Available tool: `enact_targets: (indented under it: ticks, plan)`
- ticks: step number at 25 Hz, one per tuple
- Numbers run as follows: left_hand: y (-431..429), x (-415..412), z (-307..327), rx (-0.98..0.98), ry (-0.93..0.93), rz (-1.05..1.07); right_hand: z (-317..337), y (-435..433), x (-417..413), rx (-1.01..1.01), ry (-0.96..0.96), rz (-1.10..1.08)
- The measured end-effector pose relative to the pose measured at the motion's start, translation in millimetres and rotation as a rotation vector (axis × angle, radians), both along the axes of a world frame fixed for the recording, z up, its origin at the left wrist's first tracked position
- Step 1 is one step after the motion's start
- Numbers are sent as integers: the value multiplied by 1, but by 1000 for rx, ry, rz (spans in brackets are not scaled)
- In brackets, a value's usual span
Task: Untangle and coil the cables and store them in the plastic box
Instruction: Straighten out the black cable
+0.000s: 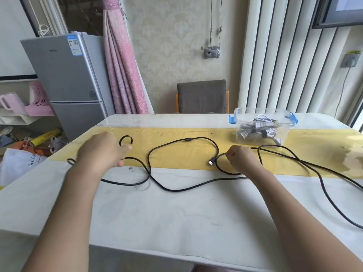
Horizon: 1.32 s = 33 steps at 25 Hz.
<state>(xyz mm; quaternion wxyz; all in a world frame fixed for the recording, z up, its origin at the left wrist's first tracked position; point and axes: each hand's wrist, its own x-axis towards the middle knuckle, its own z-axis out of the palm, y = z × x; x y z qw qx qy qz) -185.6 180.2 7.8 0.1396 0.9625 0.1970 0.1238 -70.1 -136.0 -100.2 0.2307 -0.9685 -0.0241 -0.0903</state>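
Across the white table (176, 222) the black cable (176, 190) sprawls nine to four o'clock, the right hand (242, 159) pinching it by the plug (211, 161), probably to start coiling, the blurred left hand (100, 154) of unclear grip, the plastic box (286, 132) at two o'clock.

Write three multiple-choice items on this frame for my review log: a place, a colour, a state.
1. Where does the plastic box stand? A. On the floor. B. On the table, far right. C. On a shelf.
2. What colour is the cable sprawled across the table? A. White. B. Red. C. Black.
3. What is the right hand doing? A. Pinching the cable. B. Lying flat. C. Holding the box.
Answers: 1 B, it sits on the table beyond the right hand; 2 C, the loose cable is black; 3 A, curled fingers pinch the cable near the USB plug.
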Motion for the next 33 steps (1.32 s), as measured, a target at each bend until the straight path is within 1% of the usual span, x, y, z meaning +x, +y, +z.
enact_targets:
  ticks: [1,2,4,6,8,9,12,13,15,17,19,20,21,22,24,25,26,27,28,29,30,31,33]
  plan:
    - [-14,6,-6,-8,-31,-121,0,-5,0,10,7,-22]
    - [-27,13,-17,-28,-21,-234,0,-10,-1,15,14,-34]
    - [-50,29,-42,-84,53,-420,-1,-16,-2,42,27,-20]
    - [-70,40,-65,-161,126,-575,-4,-14,-4,71,31,84]
    - [-85,46,-88,-184,202,-681,-10,-7,-4,23,66,167]
    - [-92,47,-98,-174,222,-718,-11,-7,-3,-9,82,144]
    - [-109,44,-120,-123,243,-779,-9,-26,2,-44,54,-87]
    - [-112,42,-124,-120,227,-802,-9,-36,3,-65,69,-129]
    - [-116,43,-128,-216,124,-834,-10,-48,4,-115,117,-138]
    - [-117,45,-130,-294,18,-829,-7,-52,5,-99,117,-149]
    - [-118,45,-128,-313,5,-816,-3,-55,5,-69,130,-180]
    - [-117,45,-126,-331,31,-813,1,-55,4,-22,149,-186]
    - [-116,45,-123,-355,82,-814,3,-55,3,88,167,-187]
    - [-114,45,-119,-391,143,-817,5,-53,1,277,183,-177]
    - [-113,47,-115,-491,227,-830,9,-41,-7,821,195,-104]
    - [-114,48,-113,-535,216,-832,12,-33,-11,1078,199,-45]
    - [-117,50,-112,-559,147,-826,16,-24,-14,1283,212,27]
    - [-121,51,-111,-560,48,-813,22,-15,-19,1421,224,109]
    - [-126,53,-109,-558,-55,-796,28,-5,-24,1494,237,199]
    - [-131,53,-107,-567,-129,-782,34,4,-30,1497,233,284]
    - [-135,54,-104,-599,-156,-780,37,11,-35,1443,206,353]
    - [-138,55,-102,-655,-138,-792,40,16,-39,1348,156,389]
    - [-143,55,-98,-806,-63,-800,40,24,-43,1170,53,396]
